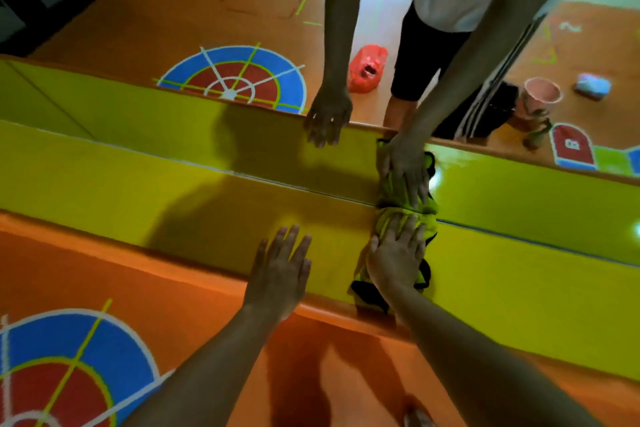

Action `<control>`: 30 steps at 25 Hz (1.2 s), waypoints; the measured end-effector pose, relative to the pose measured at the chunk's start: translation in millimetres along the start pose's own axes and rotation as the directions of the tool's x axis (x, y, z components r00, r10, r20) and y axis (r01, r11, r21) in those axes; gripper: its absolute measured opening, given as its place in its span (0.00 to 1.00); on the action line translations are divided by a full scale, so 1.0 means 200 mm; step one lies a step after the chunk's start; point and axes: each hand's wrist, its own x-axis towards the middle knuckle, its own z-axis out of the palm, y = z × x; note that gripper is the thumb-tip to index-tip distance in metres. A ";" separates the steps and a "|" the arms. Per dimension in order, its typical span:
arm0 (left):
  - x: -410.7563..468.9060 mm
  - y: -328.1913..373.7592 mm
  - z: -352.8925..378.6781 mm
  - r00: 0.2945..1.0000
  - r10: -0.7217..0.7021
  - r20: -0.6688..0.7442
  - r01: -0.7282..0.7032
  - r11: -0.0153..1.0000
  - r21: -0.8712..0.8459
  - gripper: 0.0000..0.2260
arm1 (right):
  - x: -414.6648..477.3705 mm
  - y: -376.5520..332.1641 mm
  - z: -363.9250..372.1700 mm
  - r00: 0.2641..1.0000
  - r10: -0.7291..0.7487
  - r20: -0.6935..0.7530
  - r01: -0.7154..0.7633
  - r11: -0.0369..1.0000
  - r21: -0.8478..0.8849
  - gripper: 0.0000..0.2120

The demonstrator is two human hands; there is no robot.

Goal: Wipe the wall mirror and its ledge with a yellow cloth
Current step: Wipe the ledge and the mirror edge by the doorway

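2 hands down: left hand [280, 270] splayed flat on ledge [138, 191], right hand [394, 256] flat-fingered, pressing bunched cloth [382, 220] against mirror [173, 10] base; risk: ungripped cloth slips from under the palm on the glossy surface, or skips the seam.

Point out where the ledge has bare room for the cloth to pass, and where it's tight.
Bare ledge runs from the left hand to the frame's left edge, and from the yellow cloth to the right edge. Tight: the narrow strip between left hand and cloth, and where the right hand presses the cloth against the base of the mirror.
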 end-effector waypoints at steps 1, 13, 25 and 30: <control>0.05 -0.06 -0.02 1.000 0.022 0.013 -0.023 1.000 0.021 0.25 | 0.00 -0.01 0.01 1.000 0.009 -0.018 -0.009 1.000 -0.003 0.33; 0.39 -0.26 -0.04 0.923 0.370 0.100 -0.373 0.928 0.007 0.23 | -0.01 -0.28 0.12 0.997 0.073 -0.030 -0.073 0.997 0.019 0.34; 0.58 -1.18 -0.16 0.866 0.491 0.098 -0.489 0.871 -0.042 0.23 | -0.07 -1.09 0.36 0.961 0.277 -0.022 -0.276 0.961 0.016 0.34; 0.60 -1.70 -0.24 0.817 0.571 0.080 -0.567 0.821 -0.072 0.24 | -0.12 -1.60 0.53 0.943 0.321 -0.089 -0.319 0.947 0.037 0.34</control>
